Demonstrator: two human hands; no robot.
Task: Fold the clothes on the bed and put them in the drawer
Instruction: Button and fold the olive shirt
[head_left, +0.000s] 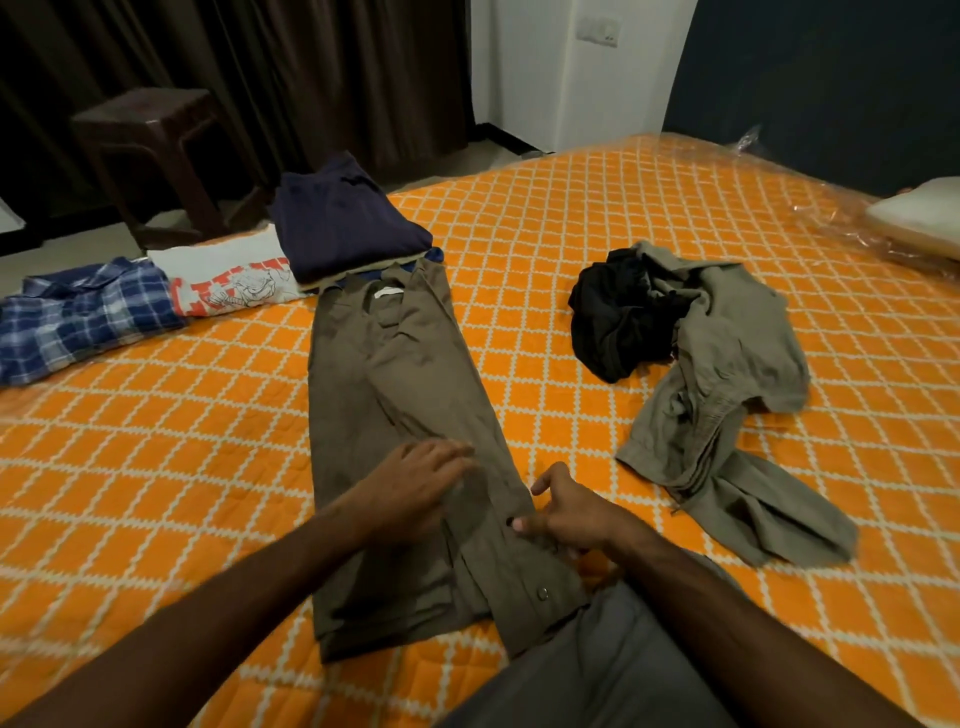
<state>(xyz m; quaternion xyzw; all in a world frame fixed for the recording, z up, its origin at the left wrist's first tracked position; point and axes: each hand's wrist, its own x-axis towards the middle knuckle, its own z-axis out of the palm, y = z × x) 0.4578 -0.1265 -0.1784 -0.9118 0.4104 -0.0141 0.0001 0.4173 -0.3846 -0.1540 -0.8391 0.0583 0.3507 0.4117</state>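
Observation:
A brown shirt (395, 395) lies lengthwise on the orange quilted bed (156, 467), its sides folded in to a narrow strip, collar at the far end. My left hand (415, 483) rests flat on its lower middle, fingers spread. My right hand (566, 512) pinches the shirt's right edge near a snap button. To the right lie an unfolded olive garment (727, 374) and a crumpled black garment (618, 322). At the far left sit folded clothes: a navy one (343, 223) on a small stack, a white printed tee (228, 280) and a blue plaid shirt (78, 317).
A dark plastic stool (156, 145) stands on the floor beyond the bed's left edge, before dark curtains. A pillow in plastic wrap (919, 218) lies at the far right corner. My grey-clad knee (613, 670) rests on the bed's near edge. No drawer is in view.

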